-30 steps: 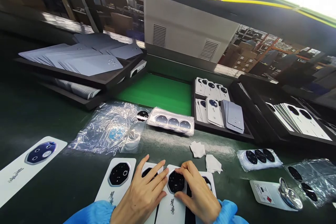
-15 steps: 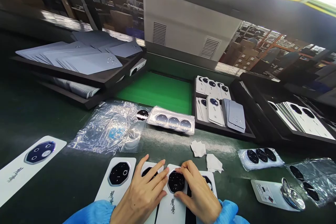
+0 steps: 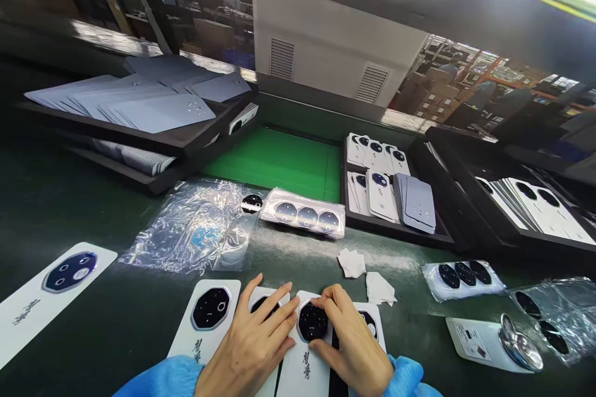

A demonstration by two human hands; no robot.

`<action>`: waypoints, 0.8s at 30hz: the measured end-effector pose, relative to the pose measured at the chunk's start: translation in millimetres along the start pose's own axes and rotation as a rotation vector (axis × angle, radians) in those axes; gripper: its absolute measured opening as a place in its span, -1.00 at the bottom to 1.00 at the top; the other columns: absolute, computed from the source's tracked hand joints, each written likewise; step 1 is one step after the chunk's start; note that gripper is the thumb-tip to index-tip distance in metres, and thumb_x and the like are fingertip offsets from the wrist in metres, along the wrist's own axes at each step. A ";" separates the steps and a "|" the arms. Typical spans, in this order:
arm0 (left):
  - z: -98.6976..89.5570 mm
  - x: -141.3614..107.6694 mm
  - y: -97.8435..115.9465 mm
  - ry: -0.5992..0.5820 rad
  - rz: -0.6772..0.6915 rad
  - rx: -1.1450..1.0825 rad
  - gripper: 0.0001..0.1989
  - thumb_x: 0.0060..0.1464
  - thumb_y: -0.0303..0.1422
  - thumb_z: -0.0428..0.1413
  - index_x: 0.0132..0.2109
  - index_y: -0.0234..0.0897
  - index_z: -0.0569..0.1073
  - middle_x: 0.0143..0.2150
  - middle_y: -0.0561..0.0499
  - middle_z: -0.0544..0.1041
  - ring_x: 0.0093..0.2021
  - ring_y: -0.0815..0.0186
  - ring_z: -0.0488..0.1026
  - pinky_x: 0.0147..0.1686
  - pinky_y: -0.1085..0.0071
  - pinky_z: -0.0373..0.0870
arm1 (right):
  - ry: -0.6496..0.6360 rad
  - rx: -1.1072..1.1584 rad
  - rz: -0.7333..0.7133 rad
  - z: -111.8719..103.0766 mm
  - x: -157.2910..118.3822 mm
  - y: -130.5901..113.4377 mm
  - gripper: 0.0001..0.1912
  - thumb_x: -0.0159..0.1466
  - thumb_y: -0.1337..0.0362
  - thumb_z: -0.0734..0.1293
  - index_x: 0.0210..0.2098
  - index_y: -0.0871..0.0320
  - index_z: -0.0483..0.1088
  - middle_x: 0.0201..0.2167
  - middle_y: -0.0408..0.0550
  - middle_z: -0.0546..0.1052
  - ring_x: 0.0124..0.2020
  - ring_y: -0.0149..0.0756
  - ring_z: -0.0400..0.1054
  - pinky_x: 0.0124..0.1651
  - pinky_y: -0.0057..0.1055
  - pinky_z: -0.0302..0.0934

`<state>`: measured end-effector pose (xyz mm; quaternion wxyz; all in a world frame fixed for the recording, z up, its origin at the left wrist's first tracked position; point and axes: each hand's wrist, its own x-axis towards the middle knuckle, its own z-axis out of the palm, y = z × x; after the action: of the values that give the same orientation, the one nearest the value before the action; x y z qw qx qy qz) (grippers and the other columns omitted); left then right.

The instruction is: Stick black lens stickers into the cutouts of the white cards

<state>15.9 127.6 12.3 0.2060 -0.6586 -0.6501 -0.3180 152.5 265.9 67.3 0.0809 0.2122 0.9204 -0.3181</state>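
Several white panels with black octagonal pieces lie side by side at the bottom centre. My left hand [image 3: 254,341] rests with fingers spread over a white panel [image 3: 267,389], its fingertips reaching the edge of the neighbouring one. On that neighbouring white panel [image 3: 298,378], my right hand [image 3: 349,341] pinches the rim of a black octagonal piece [image 3: 312,322] between thumb and fingers. Left of my hands lies another white panel [image 3: 186,336] with its black piece [image 3: 211,308]. A further panel [image 3: 372,316] shows partly behind my right hand.
Beyond are a clear plastic bag [image 3: 186,229], a packet of octagonal pieces [image 3: 305,214], white wipes [image 3: 351,262] and a black tray of panels [image 3: 395,232]. A metal container [image 3: 521,347] stands at right; stacked grey panels [image 3: 153,105] are at left.
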 end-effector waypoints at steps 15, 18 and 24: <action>12.8 -8.3 6.0 0.059 -0.047 -0.102 -0.78 0.33 -0.33 0.00 -0.14 -0.36 0.48 -0.06 0.02 0.60 0.14 0.27 0.40 0.40 0.08 -0.26 | 0.154 -0.216 -0.151 6.3 3.3 9.4 -0.49 -0.01 0.62 0.46 -0.10 0.20 0.35 -0.26 -0.08 0.30 -0.23 -0.21 0.29 -0.26 -0.29 0.39; 13.1 -9.1 7.1 0.060 -0.026 -0.119 -0.80 0.32 -0.38 0.01 -0.12 -0.41 0.48 -0.05 -0.05 0.60 0.15 0.25 0.41 0.40 0.04 -0.25 | 0.160 -0.249 -0.163 8.3 4.8 10.8 -0.50 -0.02 0.59 0.49 -0.11 0.20 0.38 -0.28 -0.09 0.29 -0.26 -0.22 0.30 -0.30 -0.31 0.38; 10.6 -9.5 6.8 0.056 0.014 -0.079 -0.81 0.31 -0.43 0.00 -0.09 -0.37 0.50 -0.05 -0.08 0.60 0.16 0.28 0.40 0.39 -0.01 -0.23 | 0.106 -0.284 -0.130 4.8 5.7 6.2 -0.34 -0.06 0.50 0.58 0.01 0.19 0.37 -0.29 -0.10 0.30 -0.29 -0.24 0.29 -0.29 -0.32 0.38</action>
<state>24.7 127.5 -0.8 0.1999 -0.6617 -0.6264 -0.3603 150.2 269.2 58.5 0.0405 0.1554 0.9709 -0.1778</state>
